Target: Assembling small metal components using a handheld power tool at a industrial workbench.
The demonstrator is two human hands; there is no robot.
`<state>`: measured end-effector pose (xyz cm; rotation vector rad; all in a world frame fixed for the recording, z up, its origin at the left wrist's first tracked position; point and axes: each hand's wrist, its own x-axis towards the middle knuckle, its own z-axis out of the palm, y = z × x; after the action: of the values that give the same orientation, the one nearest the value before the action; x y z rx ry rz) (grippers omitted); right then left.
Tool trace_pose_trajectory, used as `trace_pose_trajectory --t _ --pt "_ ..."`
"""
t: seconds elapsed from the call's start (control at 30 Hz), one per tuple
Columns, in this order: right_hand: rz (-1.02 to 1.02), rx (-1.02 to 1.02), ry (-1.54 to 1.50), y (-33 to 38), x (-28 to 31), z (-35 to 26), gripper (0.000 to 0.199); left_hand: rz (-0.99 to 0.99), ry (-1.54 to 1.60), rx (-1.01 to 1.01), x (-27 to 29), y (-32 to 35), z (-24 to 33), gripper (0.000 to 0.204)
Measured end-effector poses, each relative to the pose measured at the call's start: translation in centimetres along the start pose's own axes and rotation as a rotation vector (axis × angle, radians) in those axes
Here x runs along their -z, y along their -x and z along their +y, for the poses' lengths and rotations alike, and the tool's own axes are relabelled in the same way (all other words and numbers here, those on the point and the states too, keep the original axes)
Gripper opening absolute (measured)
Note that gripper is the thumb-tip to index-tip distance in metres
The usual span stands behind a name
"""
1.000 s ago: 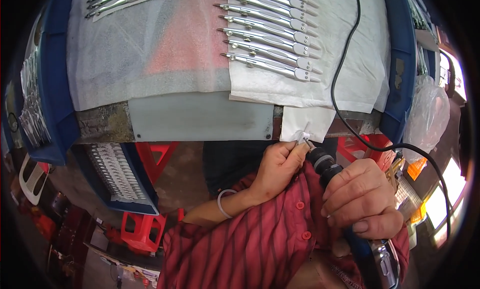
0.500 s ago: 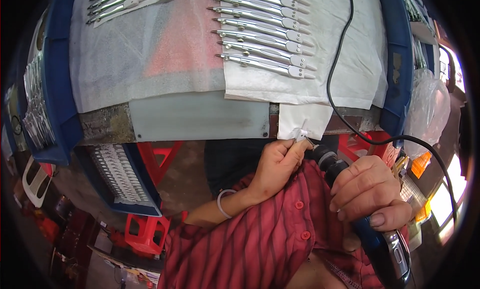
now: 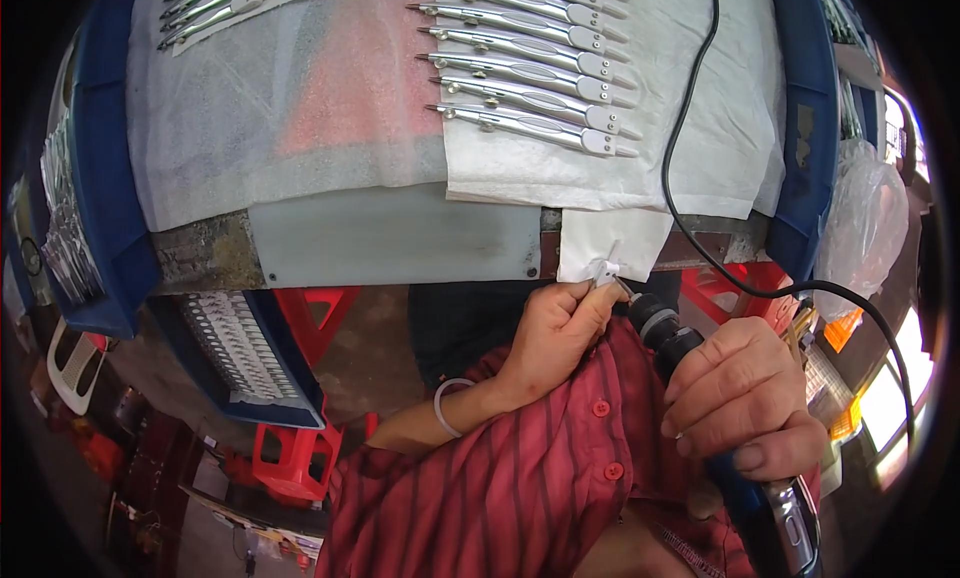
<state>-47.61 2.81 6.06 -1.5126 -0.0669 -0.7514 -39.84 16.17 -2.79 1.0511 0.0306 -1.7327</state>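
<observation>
The left hand [image 3: 558, 336] pinched a small pale piece [image 3: 606, 270] between thumb and fingers, at a white patch [image 3: 625, 233] on the tabletop's [image 3: 205, 250] near edge. The right hand [image 3: 740, 398], wrapped around a power screwdriver [image 3: 657, 324], aimed its bit there. Beyond, silver compasses [image 3: 545, 125] lay in a row.

Red striped shirt [image 3: 480, 490], pale bracelet [image 3: 438, 408]
</observation>
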Motion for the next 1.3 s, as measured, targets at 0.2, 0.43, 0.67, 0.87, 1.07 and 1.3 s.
trace_pose_trajectory --t 0.2,0.43,0.67,0.87,1.07,1.3 --pt "-0.119 -0.059 0.128 -0.3 0.4 -0.2 0.043 0.008 0.04 -0.011 -0.2 0.1 -0.2 0.022" --pt "-0.086 -0.048 0.146 0.0 1.3 -1.4 0.058 -0.099 0.089 -0.017 0.1 0.0 -0.4 0.024" --pt "0.39 -0.495 0.171 1.4 0.2 -1.6 0.043 -0.246 0.424 0.248 0.7 1.4 1.5 0.048" --pt "0.494 -0.85 -0.059 1.8 -0.6 -0.2 0.046 -0.327 0.342 0.242 -0.6 3.2 3.3 0.046" --pt "0.52 -0.601 -0.201 2.2 0.0 -1.7 0.05 -0.339 -0.155 -0.009 -1.0 4.7 7.4 0.037" --pt "0.531 -0.427 -0.317 2.7 1.5 -4.0 0.046 -0.092 -0.876 -0.736 3.7 1.8 19.9 0.032"
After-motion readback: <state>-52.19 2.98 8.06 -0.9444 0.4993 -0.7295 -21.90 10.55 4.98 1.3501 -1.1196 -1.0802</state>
